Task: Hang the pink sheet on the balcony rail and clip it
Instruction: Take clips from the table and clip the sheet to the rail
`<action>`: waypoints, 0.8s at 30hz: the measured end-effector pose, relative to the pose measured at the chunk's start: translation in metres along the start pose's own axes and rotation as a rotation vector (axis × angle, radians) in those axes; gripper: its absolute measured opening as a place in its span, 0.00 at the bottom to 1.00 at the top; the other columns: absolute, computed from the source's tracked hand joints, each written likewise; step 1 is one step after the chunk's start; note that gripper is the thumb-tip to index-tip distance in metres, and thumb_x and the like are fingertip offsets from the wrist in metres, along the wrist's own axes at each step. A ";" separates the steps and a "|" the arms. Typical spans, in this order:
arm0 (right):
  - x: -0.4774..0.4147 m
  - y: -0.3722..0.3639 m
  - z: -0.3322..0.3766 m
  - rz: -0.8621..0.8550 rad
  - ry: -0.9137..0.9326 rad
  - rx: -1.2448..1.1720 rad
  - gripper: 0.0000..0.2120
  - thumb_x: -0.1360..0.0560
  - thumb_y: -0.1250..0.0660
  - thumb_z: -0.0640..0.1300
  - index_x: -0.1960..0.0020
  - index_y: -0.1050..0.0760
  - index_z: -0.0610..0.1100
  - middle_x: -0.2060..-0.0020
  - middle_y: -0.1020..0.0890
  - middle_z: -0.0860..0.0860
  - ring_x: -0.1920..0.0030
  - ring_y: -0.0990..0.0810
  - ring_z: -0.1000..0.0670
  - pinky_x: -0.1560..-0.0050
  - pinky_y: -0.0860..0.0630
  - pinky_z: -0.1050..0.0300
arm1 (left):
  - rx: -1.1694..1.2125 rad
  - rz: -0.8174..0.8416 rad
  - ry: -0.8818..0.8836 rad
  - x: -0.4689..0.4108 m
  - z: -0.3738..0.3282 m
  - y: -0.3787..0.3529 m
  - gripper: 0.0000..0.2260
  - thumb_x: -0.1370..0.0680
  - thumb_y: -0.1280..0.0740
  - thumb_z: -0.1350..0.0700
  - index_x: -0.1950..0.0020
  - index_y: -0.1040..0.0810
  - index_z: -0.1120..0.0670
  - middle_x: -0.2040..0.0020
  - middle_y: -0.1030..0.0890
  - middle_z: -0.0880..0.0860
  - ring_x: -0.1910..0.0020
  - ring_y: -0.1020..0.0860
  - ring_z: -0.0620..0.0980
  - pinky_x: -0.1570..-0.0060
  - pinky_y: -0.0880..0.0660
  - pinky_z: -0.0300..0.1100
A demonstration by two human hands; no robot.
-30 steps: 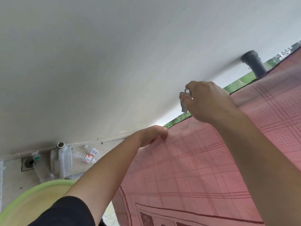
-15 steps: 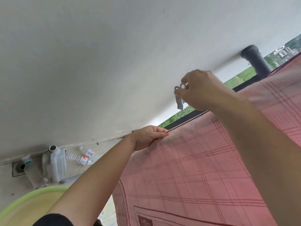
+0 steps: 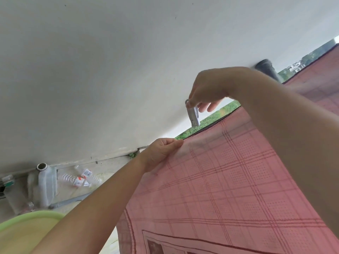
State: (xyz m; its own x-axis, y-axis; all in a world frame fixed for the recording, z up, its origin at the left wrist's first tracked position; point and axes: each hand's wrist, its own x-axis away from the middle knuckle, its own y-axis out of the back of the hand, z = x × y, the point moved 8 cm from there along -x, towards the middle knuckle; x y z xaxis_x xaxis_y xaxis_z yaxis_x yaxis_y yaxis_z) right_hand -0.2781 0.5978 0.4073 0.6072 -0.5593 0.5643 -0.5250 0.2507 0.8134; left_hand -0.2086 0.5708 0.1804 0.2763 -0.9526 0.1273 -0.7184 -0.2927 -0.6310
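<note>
Pink sheet (image 3: 229,180) top edge ran lower left to upper right; left hand (image 3: 161,151) pinched it mid-frame; right hand (image 3: 207,88) gripped clip (image 3: 193,115) just above, apart, tip downward.

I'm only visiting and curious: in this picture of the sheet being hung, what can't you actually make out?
Head view:
- Balcony rail: hidden under the pink checked cloth sheet.
- Small white plastic clothes peg: top covered by the right hand; open or closed unclear.
- Sheet edge: inside the left hand grip.
- Pale green plastic basin: cut off by the bottom edge.
- Clear plastic bottles: labels too small.
</note>
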 end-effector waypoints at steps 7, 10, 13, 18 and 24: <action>0.021 0.033 -0.009 -0.033 -0.053 0.034 0.12 0.23 0.30 0.44 0.47 0.19 0.34 0.54 0.16 0.43 0.54 0.15 0.49 0.53 0.17 0.52 | -0.158 0.185 -0.070 0.008 -0.048 -0.045 0.28 0.23 0.37 0.37 0.40 0.22 0.61 0.49 0.18 0.57 0.52 0.20 0.53 0.49 0.23 0.47; 0.028 0.038 -0.013 -0.032 -0.071 0.050 0.12 0.22 0.30 0.44 0.46 0.20 0.34 0.54 0.16 0.43 0.54 0.15 0.49 0.53 0.17 0.52 | -0.107 0.192 -0.077 0.006 -0.063 -0.059 0.20 0.25 0.29 0.45 0.43 0.18 0.60 0.48 0.17 0.57 0.50 0.19 0.55 0.43 0.22 0.50; 0.035 0.043 -0.018 -0.028 -0.084 0.060 0.12 0.22 0.30 0.44 0.47 0.20 0.35 0.52 0.16 0.42 0.53 0.15 0.48 0.54 0.17 0.52 | -0.018 0.154 -0.096 0.007 -0.072 -0.062 0.13 0.26 0.27 0.49 0.48 0.17 0.58 0.53 0.17 0.57 0.54 0.19 0.55 0.46 0.21 0.49; 0.042 0.055 -0.026 -0.040 -0.098 0.015 0.13 0.22 0.30 0.43 0.44 0.21 0.33 0.51 0.16 0.42 0.52 0.15 0.48 0.57 0.18 0.55 | 0.115 0.091 -0.155 0.011 -0.075 -0.058 0.12 0.24 0.28 0.50 0.50 0.17 0.58 0.56 0.19 0.57 0.58 0.22 0.55 0.50 0.24 0.48; 0.045 0.051 -0.018 -0.092 -0.034 -0.011 0.13 0.23 0.29 0.45 0.45 0.18 0.37 0.54 0.14 0.45 0.54 0.14 0.51 0.55 0.18 0.58 | 0.259 0.092 -0.155 0.014 -0.069 -0.058 0.16 0.25 0.27 0.55 0.43 0.19 0.63 0.48 0.20 0.62 0.51 0.22 0.58 0.40 0.26 0.56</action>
State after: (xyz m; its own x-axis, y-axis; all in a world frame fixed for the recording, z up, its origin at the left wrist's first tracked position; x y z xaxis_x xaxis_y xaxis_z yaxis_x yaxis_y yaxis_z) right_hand -0.2671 0.6003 0.4770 0.6321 -0.6066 0.4821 -0.4610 0.2057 0.8632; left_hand -0.2073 0.5688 0.2713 0.3260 -0.9443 -0.0444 -0.5639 -0.1566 -0.8109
